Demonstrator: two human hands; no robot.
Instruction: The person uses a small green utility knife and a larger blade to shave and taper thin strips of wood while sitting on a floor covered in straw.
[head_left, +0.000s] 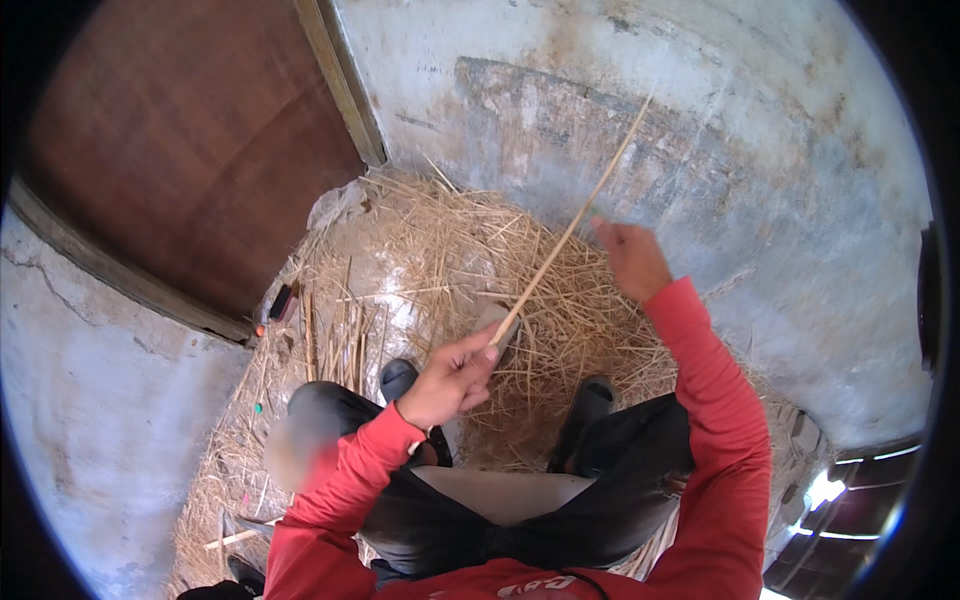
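Observation:
My left hand [450, 380] is closed around the lower end of a long, thin, pale stick [560, 243]. The stick slants up and away to the right, its thin tip in front of the wall. My right hand [632, 258] is raised just right of the stick's middle, with its fingers curled together. A faint greenish spot shows at its fingertips, too blurred to name. Beside my left fingers, partly behind the stick, is a grey block-like object [503, 326] whose kind I cannot make out.
Loose straw [570, 300] covers the floor around my sandals [590, 400]. Several sticks [308, 340] and a dark red object [284, 302] lie at the left. A brown door [200, 150] and weathered wall [720, 190] stand ahead. Another person's sandal [245, 572] shows at lower left.

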